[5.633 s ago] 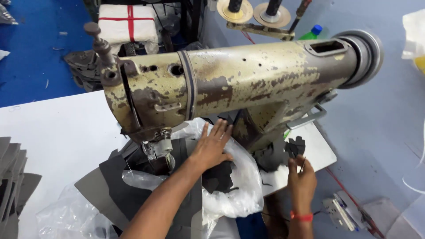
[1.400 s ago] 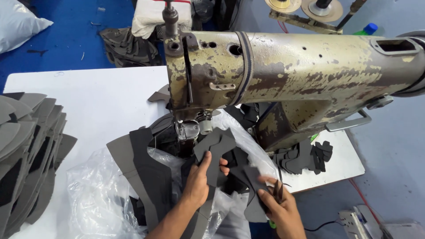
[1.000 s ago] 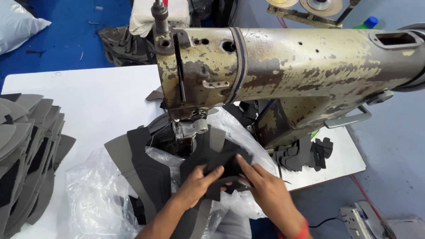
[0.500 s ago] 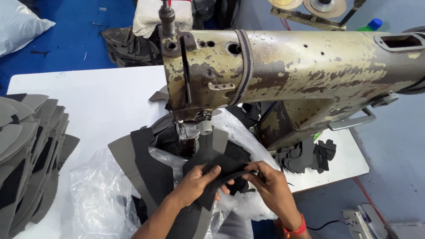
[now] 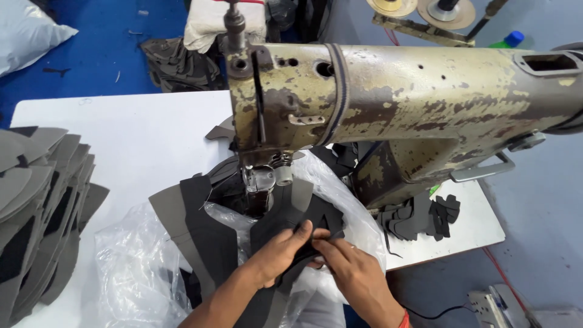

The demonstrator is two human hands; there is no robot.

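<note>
Below the sewing machine head [image 5: 388,115], just in front of the presser foot [image 5: 258,191], lies a black cut fabric piece [image 5: 297,222], held by both hands. Left hand [image 5: 276,255] lies flat on top of it, fingers curled lightly and pressing it down, thumb side toward the other hand. Right hand [image 5: 355,273] meets it from the right, fingertips pinched close together on the piece's near edge; whether it grips a second small layer there I cannot tell. Piece rests on crumpled clear plastic sheeting [image 5: 139,267] that spreads left of and in front of the machine head. More grey and black panels [image 5: 194,225] lie left of the presser foot, partly under the plastic. Small black cut pieces [image 5: 425,215] sit right of the machine's column on the white table [image 5: 133,140]. Tall stack of grey shaped panels [image 5: 42,206] stands far left of the machine.

Risks, as a judgement: fingers are close to the needle area, so a slip forward could put them under the foot. Slippery plastic underneath could let the piece slide and misalign. Loose plastic could also get drawn under the foot.
</note>
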